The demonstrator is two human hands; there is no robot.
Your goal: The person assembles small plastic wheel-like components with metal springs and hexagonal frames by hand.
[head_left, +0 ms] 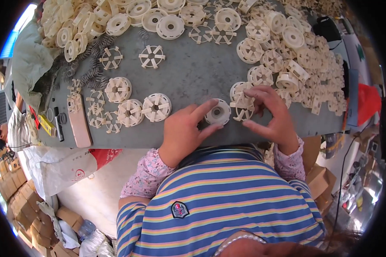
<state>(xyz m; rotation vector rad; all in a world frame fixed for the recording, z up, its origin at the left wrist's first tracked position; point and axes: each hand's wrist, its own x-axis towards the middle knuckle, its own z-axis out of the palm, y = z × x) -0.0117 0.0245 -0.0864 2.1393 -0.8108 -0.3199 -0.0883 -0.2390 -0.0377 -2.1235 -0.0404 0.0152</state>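
Observation:
A round cream plastic housing [218, 112] with a ringed centre hole lies in front of me on the grey table. My left hand [183, 130] grips it by the rim between thumb and forefinger. To its right, my right hand [273, 113] has its thumb and forefinger at the edges of a flat spoked plastic ring [243, 112], which overlaps a round housing with spokes [239, 91]. How firmly those fingers press is hard to see. Further left stand several housings with spoked rings in them, among them one spoked housing [157, 107] beside my left hand.
Heaped round housings [170, 27] line the far edge, and more spoked parts [313, 81] crowd the right. Metal springs [94, 79] lie at the left near a pink phone [79, 124] and a black marker [59, 128]. Another person [19, 128] is at far left.

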